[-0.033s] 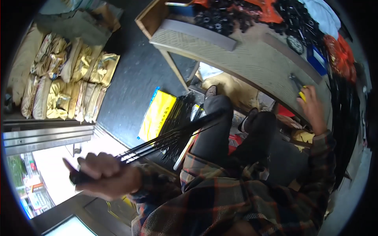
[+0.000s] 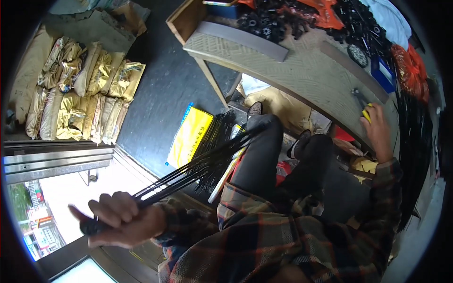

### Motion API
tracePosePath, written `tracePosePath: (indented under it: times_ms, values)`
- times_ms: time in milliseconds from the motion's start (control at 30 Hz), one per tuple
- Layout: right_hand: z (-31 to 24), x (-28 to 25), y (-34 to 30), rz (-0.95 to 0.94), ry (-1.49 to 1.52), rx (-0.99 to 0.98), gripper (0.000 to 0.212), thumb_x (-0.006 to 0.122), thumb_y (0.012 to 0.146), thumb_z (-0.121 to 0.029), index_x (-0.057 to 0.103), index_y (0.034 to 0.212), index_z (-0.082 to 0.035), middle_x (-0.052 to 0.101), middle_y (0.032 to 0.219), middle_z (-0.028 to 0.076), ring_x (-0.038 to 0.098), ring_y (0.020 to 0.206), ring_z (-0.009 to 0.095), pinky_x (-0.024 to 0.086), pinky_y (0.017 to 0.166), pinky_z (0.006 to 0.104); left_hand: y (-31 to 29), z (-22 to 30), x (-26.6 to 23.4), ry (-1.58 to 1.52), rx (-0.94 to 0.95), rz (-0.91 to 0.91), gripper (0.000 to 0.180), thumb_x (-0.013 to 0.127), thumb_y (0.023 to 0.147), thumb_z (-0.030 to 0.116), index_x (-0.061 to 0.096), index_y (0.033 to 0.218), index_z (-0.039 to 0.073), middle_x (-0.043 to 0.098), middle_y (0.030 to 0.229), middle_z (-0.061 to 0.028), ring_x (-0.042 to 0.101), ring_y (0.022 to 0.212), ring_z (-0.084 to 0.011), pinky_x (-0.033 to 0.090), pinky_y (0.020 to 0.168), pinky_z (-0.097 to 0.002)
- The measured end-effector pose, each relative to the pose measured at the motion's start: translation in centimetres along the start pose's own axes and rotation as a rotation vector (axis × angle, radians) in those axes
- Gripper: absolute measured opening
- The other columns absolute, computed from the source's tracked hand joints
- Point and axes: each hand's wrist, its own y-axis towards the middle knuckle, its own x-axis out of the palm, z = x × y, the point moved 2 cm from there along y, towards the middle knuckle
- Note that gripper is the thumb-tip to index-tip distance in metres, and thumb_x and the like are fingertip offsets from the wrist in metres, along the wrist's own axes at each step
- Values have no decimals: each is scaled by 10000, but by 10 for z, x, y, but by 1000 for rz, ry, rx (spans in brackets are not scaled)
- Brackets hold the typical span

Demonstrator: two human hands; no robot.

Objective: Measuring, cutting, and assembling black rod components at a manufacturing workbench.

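At the lower left my left hand [image 2: 125, 219] is closed around one end of a bundle of long, thin black strips [image 2: 188, 170]. The strips slant up and to the right, fanning apart a little, and their far end lies over my thigh. A dark end of the bundle pokes out beyond my thumb. On the right, my right hand [image 2: 378, 133] grips the yellow handles of a pair of pliers [image 2: 360, 98]. Their grey jaws point away from me and rest on, or just above, the patterned tabletop [image 2: 311, 75]; I cannot tell which.
Small black parts [image 2: 264, 26] and orange plastic bags [image 2: 409, 70] lie on the table, near a blue box [image 2: 381, 75]. More black strips and a yellow package [image 2: 191, 137] lie on the floor. Stuffed sacks [image 2: 71, 113] are stacked at left, above a bright doorway [image 2: 66, 193].
The view has shifted slightly. My left hand and the strips have tilted a little; both hands keep their holds.
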Motion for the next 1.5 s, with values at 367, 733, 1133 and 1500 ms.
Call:
tracePosePath:
  times_ms: [367,733,1133,1500]
  values:
    - [49,-15,-76,195,-218,70,354,562,794,-62,516,1139,6,487,1187,155,462,1098,331,373,925,392,-129,-215,-49,921,-811,-880,343,428,925,117,418,1248,2,595,966,-153,570,849,-221,452,748,-323]
    - [141,-27,-120,185,-470,547,675,645,757,-371,418,1238,43,410,1250,174,387,1169,322,310,985,419,-246,-301,-74,1195,-388,-1357,551,546,821,388,485,1217,10,529,1123,-220,451,1089,-369,296,931,-494]
    - [191,-13,-148,474,-692,836,669,653,706,-284,413,1244,32,500,960,95,479,874,222,401,726,351,-333,-163,1,545,-382,-1623,305,604,802,303,597,1034,104,595,1012,-119,513,1051,-283,265,945,-537]
    - [221,-31,-126,510,-118,872,247,669,677,-172,642,902,-75,576,897,132,582,867,320,481,742,400,-332,-146,26,434,-318,-1702,227,600,811,258,624,971,99,645,924,-61,582,917,-230,341,869,-405]
